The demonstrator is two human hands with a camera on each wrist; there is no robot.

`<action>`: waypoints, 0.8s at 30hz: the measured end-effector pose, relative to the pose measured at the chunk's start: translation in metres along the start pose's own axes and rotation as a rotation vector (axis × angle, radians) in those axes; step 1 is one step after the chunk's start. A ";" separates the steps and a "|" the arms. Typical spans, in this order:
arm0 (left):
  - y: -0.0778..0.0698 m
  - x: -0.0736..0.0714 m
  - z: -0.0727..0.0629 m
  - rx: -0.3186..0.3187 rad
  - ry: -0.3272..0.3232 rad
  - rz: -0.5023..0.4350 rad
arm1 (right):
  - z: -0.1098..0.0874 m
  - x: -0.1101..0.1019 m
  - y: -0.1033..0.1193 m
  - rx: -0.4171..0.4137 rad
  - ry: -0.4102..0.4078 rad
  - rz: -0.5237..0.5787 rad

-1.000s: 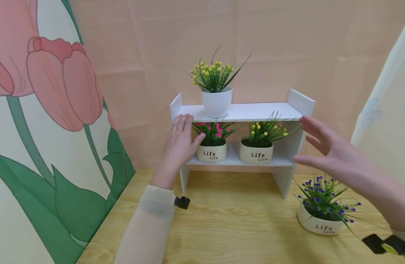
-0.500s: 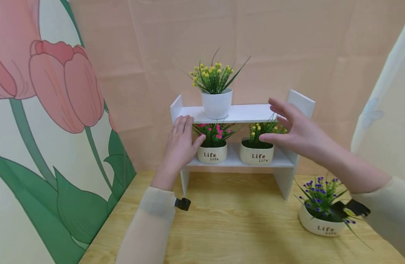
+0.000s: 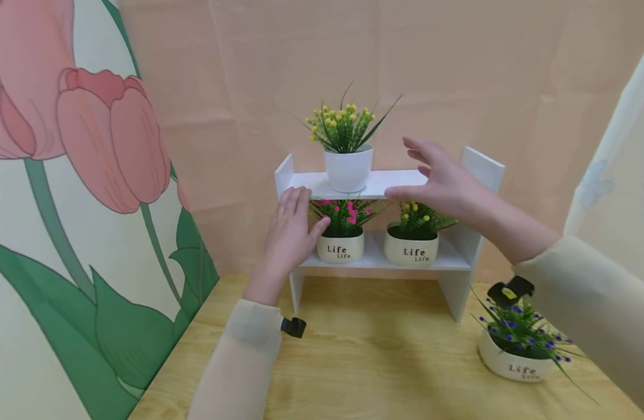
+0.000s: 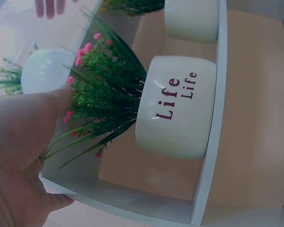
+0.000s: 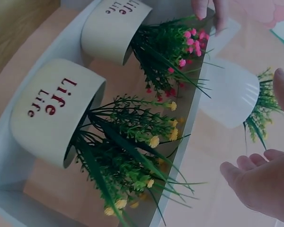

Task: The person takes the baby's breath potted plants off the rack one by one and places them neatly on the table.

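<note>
In the head view my left hand [image 3: 287, 236] lies at the upper left corner of a white two-tier shelf [image 3: 392, 184], fingers against the corner. Its thumb stands out in front of a cream pot with pink flowers [image 3: 340, 248]. Up on the top board is a white pot [image 3: 349, 169] of yellow flowers. My right hand [image 3: 448, 184] hovers to its right, thumb and fingers spread, holding nothing; the right wrist view shows this hand [image 5: 265, 187] apart from the white pot [image 5: 232, 92]. Below it on the lower board sits a cream pot with yellow flowers [image 3: 412, 248].
A cream pot with purple flowers [image 3: 516, 359] stands on the wooden table [image 3: 374, 350] at the right, under my right forearm. Behind the shelf hangs a plain peach backdrop [image 3: 448, 70]. A tulip-printed panel [image 3: 112, 146] borders the left side.
My right hand has moved left and slightly up, from the shelf's right end toward the white pot. My left hand stays at the shelf's left corner. The view has tilted slightly.
</note>
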State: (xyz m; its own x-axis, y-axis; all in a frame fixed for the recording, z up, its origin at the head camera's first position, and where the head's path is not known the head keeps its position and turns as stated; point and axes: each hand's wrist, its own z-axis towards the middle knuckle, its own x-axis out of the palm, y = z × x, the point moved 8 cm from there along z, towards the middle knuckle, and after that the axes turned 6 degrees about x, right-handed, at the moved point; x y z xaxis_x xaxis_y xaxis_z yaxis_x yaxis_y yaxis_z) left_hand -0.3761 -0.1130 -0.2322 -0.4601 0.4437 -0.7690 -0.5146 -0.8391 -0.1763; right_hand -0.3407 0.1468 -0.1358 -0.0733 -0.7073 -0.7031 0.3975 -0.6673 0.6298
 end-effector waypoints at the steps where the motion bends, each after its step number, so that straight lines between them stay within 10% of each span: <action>1: 0.000 0.000 0.000 0.001 0.000 0.000 | 0.003 0.001 0.000 0.010 0.003 -0.002; 24: 0.002 0.001 -0.001 0.006 0.002 -0.001 | 0.054 0.023 0.018 0.053 0.016 0.024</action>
State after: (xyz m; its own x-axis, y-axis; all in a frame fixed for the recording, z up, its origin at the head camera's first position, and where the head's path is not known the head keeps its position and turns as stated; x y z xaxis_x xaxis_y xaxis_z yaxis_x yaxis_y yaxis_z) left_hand -0.3769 -0.1144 -0.2344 -0.4587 0.4437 -0.7699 -0.5191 -0.8370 -0.1732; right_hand -0.3841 0.1059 -0.1226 -0.0498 -0.7197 -0.6925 0.3496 -0.6621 0.6629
